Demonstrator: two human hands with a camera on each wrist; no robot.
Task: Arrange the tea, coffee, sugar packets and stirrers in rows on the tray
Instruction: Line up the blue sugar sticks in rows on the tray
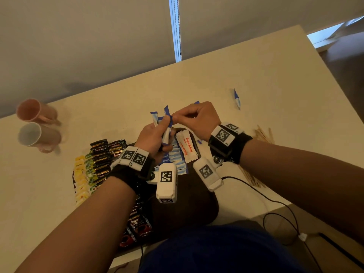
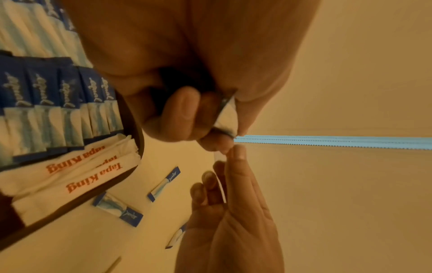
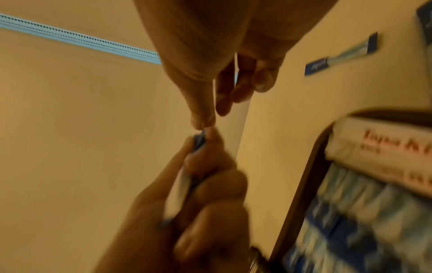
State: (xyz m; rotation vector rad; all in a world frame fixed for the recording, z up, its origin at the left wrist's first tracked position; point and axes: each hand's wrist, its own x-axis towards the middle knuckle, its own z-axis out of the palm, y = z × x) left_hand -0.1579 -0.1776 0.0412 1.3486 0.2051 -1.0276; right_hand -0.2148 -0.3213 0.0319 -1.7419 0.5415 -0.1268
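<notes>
left hand [image 1: 155, 137] grips sweetener sticks [image 1: 166, 133] | right hand [image 1: 199, 117] pinches one (mugs [image 1: 37, 123]: head only)

Both hands raised together, left hand [image 1: 155, 137] fisted, right hand [image 1: 197, 117] fingertips pinched.

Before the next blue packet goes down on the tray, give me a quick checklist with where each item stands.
1. Left hand grips a bunch of blue packets: ok.
2. Right hand pinches one packet's top end: ok.
3. Blue rows on the tray lie straight: ok.
4. Bare tray space remains near the person: ok.
5. All blue packets gathered: not ok, a stray packet lies on the table.
6. Count in the left hand: cannot tell.
</notes>
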